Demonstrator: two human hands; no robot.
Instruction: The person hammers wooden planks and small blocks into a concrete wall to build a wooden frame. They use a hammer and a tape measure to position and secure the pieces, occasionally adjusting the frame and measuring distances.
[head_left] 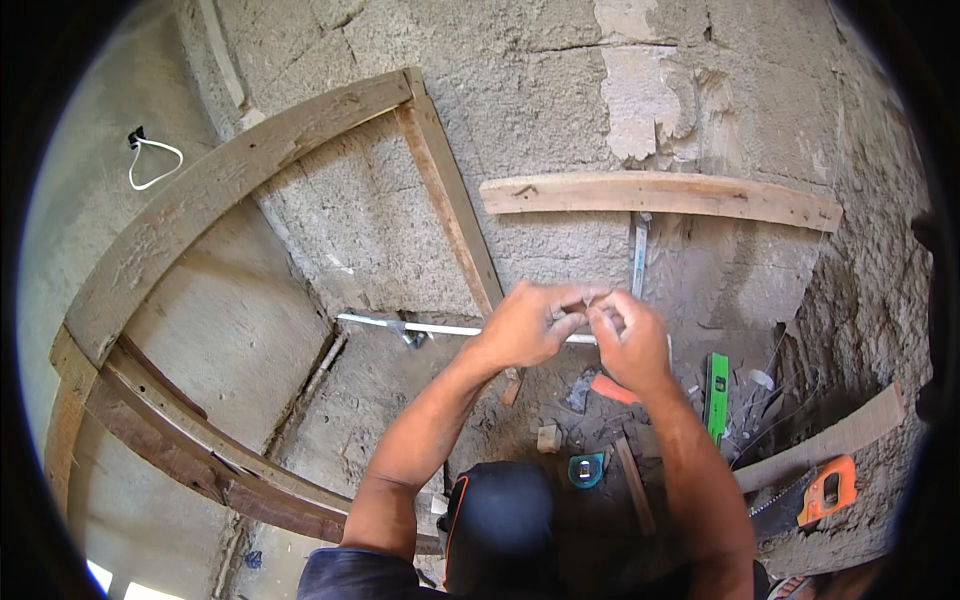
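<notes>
Out in front of me, my left hand (530, 322) and my right hand (630, 338) meet fingertip to fingertip. Both are closed in a pinch around something small that the fingers mostly hide; its kind cannot be made out. Just behind them, a long thin white strip (440, 328) runs along the base of the wall. An upright wooden post (450, 195) ends close to my left hand. Below my right hand lies a flat orange piece (614, 390) among rubble.
A curved wooden frame (230, 165) fills the left side. Against the wall is a wooden board (660, 194), above a metal bar (640, 255). Around my right arm lie a green level (716, 395), a teal tape measure (586, 470), a wood block (549, 438) and an orange-handled saw (828, 492).
</notes>
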